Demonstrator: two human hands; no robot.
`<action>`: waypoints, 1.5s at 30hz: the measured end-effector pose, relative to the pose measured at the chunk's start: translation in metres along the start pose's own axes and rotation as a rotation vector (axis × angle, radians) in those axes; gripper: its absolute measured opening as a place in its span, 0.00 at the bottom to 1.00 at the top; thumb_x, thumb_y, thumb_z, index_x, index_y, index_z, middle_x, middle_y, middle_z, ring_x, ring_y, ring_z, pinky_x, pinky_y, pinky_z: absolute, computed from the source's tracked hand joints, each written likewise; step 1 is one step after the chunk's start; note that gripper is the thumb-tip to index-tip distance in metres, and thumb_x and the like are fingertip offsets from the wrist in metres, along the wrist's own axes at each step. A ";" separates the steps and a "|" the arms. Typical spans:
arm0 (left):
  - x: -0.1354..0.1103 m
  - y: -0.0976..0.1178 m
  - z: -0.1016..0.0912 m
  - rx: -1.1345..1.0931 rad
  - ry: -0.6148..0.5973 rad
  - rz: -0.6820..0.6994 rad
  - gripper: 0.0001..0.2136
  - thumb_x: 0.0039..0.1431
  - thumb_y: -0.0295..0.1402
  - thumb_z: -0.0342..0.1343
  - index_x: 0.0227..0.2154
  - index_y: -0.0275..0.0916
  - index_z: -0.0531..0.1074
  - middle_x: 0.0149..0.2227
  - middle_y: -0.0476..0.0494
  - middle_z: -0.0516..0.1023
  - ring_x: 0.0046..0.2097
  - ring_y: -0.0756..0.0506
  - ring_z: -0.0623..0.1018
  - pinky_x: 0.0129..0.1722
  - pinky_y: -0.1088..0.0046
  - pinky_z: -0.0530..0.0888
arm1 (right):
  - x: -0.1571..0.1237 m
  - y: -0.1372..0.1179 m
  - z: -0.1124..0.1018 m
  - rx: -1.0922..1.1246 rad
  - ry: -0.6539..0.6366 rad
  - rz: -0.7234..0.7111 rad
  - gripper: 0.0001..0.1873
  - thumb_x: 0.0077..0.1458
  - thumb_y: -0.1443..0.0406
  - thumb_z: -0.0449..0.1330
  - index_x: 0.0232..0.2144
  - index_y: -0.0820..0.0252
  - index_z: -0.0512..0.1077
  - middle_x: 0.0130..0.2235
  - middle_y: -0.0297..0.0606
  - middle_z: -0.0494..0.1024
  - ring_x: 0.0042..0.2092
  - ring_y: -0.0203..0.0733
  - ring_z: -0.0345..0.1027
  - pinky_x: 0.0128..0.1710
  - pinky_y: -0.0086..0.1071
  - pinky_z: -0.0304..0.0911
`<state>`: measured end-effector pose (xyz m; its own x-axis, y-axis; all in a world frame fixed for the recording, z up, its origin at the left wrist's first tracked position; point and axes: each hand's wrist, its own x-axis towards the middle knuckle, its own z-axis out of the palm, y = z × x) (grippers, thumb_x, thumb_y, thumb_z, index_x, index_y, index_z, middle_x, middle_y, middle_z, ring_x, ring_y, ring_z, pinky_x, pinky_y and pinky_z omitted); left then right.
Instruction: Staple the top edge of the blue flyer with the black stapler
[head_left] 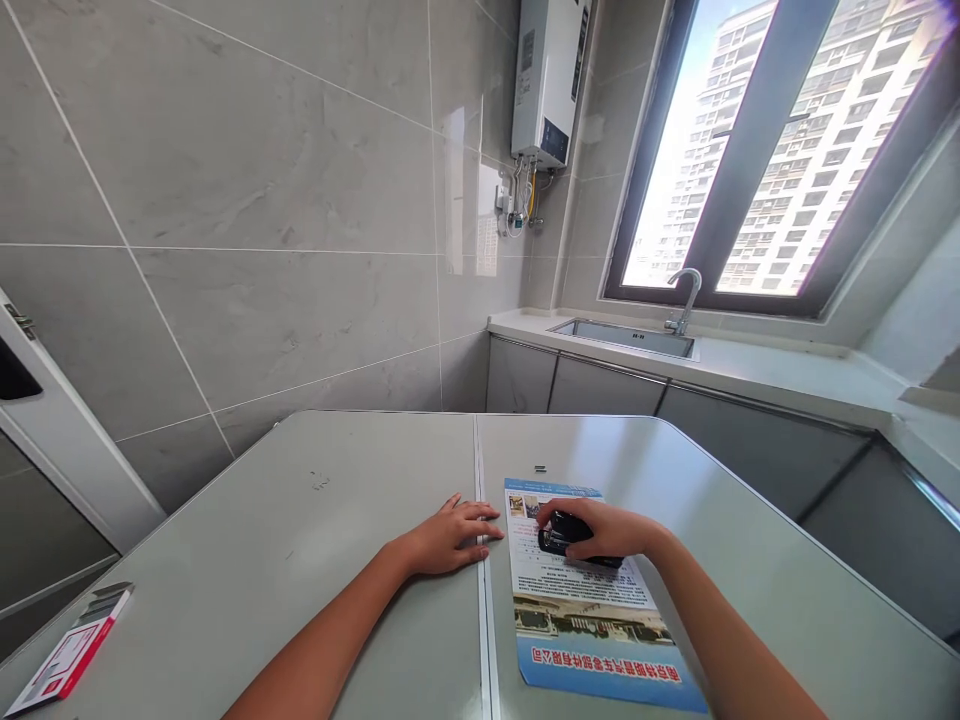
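One black stapler (pixel 557 541), apparently being positioned, sits gripped in the right hand (pixel 609 527) over the leaflet (pixel 577 650); the left hand (pixel 448 538) lies open. Moving it likely calls for steadiness.

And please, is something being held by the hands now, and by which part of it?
The right hand grips a black object from above, thumb on its near side, fingers around its far side. The left hand holds nothing.

The stapler (pixel 561 532) seemingly rests on the leaflet (pixel 589 618).
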<state>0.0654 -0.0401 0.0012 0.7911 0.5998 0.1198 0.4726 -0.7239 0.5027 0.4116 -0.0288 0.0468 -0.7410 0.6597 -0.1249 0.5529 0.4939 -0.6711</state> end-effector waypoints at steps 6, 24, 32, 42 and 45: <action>0.003 -0.005 0.002 -0.074 0.137 -0.013 0.15 0.72 0.37 0.49 0.55 0.49 0.76 0.60 0.42 0.74 0.62 0.41 0.71 0.67 0.57 0.61 | 0.021 -0.020 0.020 -0.084 0.082 -0.116 0.17 0.55 0.62 0.65 0.48 0.53 0.76 0.46 0.36 0.80 0.45 0.44 0.72 0.46 0.34 0.64; 0.023 -0.025 0.016 0.001 0.222 -0.288 0.23 0.66 0.39 0.57 0.63 0.46 0.69 0.70 0.39 0.64 0.72 0.35 0.59 0.70 0.46 0.53 | 0.023 -0.007 0.023 -0.067 -0.087 -0.218 0.26 0.50 0.63 0.68 0.53 0.56 0.75 0.50 0.40 0.77 0.48 0.47 0.70 0.51 0.37 0.62; 0.030 -0.005 0.011 -0.437 0.343 -0.128 0.17 0.63 0.31 0.58 0.55 0.41 0.77 0.60 0.38 0.73 0.60 0.40 0.74 0.64 0.59 0.69 | 0.020 -0.006 0.021 -0.043 -0.095 -0.226 0.26 0.53 0.60 0.68 0.54 0.57 0.75 0.50 0.40 0.77 0.47 0.46 0.71 0.50 0.37 0.63; 0.025 0.002 0.003 -0.740 0.473 -0.211 0.16 0.57 0.38 0.66 0.48 0.39 0.81 0.59 0.34 0.73 0.49 0.41 0.80 0.53 0.58 0.78 | 0.024 -0.007 0.023 0.023 -0.159 -0.355 0.25 0.53 0.59 0.68 0.53 0.59 0.77 0.51 0.43 0.78 0.49 0.48 0.73 0.51 0.38 0.65; 0.024 0.002 -0.001 -0.784 0.499 -0.241 0.18 0.53 0.41 0.69 0.46 0.37 0.81 0.57 0.33 0.76 0.48 0.40 0.81 0.52 0.58 0.78 | 0.027 -0.007 0.028 0.028 -0.144 -0.372 0.25 0.53 0.60 0.68 0.54 0.58 0.77 0.51 0.43 0.79 0.49 0.48 0.73 0.52 0.38 0.65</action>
<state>0.0845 -0.0270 0.0061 0.3644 0.9099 0.1983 0.0638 -0.2368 0.9695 0.3767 -0.0302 0.0281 -0.9355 0.3521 0.0304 0.2280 0.6672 -0.7091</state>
